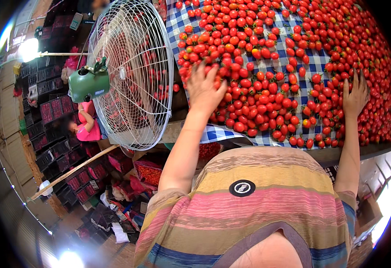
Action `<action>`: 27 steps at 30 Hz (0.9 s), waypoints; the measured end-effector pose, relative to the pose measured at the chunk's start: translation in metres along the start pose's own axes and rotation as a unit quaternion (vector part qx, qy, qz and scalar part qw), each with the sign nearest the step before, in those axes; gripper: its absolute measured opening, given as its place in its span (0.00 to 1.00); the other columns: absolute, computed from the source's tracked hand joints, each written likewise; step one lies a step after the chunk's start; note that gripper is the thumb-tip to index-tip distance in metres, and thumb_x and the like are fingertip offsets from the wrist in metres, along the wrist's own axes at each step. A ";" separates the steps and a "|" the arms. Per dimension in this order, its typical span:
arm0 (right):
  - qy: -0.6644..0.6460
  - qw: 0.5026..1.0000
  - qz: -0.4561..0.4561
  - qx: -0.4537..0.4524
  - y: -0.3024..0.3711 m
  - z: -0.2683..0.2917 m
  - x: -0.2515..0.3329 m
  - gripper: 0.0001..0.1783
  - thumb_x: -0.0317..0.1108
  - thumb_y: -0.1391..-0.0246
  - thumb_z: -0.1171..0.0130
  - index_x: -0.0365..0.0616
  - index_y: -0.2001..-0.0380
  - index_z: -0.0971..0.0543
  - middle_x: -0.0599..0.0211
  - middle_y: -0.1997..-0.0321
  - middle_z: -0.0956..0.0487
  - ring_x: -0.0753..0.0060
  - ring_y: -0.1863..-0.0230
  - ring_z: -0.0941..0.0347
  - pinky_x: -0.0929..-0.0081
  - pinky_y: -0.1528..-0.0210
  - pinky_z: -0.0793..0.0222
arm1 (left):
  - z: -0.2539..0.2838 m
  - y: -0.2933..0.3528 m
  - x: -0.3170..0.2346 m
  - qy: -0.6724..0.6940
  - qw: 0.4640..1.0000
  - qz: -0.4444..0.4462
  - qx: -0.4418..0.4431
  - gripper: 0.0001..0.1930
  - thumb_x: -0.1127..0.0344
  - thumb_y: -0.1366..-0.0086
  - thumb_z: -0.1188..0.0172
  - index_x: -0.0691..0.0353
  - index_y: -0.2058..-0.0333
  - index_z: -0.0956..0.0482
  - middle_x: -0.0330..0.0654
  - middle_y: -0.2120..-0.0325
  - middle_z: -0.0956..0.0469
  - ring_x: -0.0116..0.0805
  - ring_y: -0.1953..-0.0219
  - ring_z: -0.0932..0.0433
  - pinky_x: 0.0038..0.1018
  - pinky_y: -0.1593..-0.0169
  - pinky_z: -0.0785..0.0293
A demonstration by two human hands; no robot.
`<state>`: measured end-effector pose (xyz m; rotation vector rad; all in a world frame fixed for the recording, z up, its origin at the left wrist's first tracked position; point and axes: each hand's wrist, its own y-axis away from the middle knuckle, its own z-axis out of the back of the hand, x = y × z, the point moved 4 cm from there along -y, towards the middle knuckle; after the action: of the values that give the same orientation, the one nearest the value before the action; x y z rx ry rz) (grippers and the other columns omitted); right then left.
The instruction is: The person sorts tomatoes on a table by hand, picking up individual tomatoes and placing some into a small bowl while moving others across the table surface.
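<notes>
- A blue-and-white checked cloth [267, 139] covers the sorting table in a crowded produce shed.
- Left hand [203, 89] rests loosely curled on the small red oval cherry tomatoes [253, 96], clasping none that shows.
- Right hand [355, 94] lies flat, fingers spread, on the heap.
- The tomatoes look light, smooth and easily bruised; best scooped gently from underneath.
- A white wire-guarded fan [133, 73] stands to the left.
</notes>
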<state>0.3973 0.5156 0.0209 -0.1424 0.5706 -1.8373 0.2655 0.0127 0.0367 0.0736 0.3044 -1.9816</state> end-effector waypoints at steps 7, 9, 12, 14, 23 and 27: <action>-0.007 1.000 -0.014 0.009 0.003 -0.012 -0.003 0.29 0.58 0.32 0.55 0.69 0.30 0.34 0.75 0.26 0.36 0.54 0.28 0.41 0.47 0.29 0.47 | 0.039 0.039 -0.020 0.067 0.998 0.005 0.018 0.23 0.58 0.47 0.28 0.57 0.53 0.20 0.57 0.47 0.29 0.56 0.44 0.29 0.49 0.41 0.31; -0.015 1.000 -0.004 -0.006 0.001 -0.014 -0.004 0.29 0.58 0.32 0.56 0.69 0.30 0.34 0.75 0.25 0.37 0.55 0.28 0.41 0.50 0.29 0.46 | 0.033 0.031 -0.081 0.193 0.975 -0.093 0.060 0.21 0.60 0.51 0.27 0.57 0.57 0.19 0.52 0.50 0.25 0.54 0.45 0.27 0.47 0.41 0.31; 0.003 1.000 0.004 0.001 -0.001 -0.020 -0.002 0.29 0.57 0.31 0.57 0.69 0.29 0.35 0.74 0.25 0.37 0.56 0.29 0.40 0.55 0.28 0.45 | 0.018 0.037 -0.156 0.247 0.916 -0.284 0.135 0.19 0.61 0.51 0.29 0.53 0.58 0.20 0.46 0.44 0.28 0.50 0.32 0.39 0.58 0.36 0.41; -0.022 0.999 0.024 -0.013 -0.005 -0.016 0.000 0.29 0.57 0.31 0.57 0.68 0.29 0.35 0.74 0.25 0.37 0.56 0.29 0.39 0.55 0.29 0.44 | -0.008 0.054 -0.156 0.216 0.893 -0.364 0.156 0.19 0.63 0.51 0.31 0.51 0.58 0.20 0.44 0.44 0.28 0.48 0.33 0.38 0.59 0.36 0.43; 0.015 1.000 0.002 0.007 0.003 -0.015 -0.005 0.28 0.56 0.31 0.55 0.68 0.31 0.32 0.73 0.26 0.35 0.55 0.29 0.39 0.55 0.29 0.44 | 0.036 0.065 0.010 0.000 0.941 0.047 0.334 0.22 0.57 0.43 0.33 0.46 0.48 0.19 0.43 0.48 0.26 0.46 0.44 0.28 0.48 0.46 0.29; 0.018 1.000 -0.007 0.007 0.003 -0.017 -0.004 0.28 0.57 0.32 0.55 0.69 0.32 0.31 0.73 0.27 0.35 0.53 0.29 0.39 0.53 0.28 0.45 | 0.056 0.029 0.003 -0.017 0.991 -0.006 0.135 0.17 0.60 0.41 0.33 0.55 0.53 0.18 0.43 0.55 0.21 0.45 0.51 0.23 0.42 0.48 0.27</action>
<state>0.3947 0.5244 0.0054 -0.1050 0.5838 -1.8610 0.2952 -0.0152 0.0852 0.2110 0.0113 -2.0235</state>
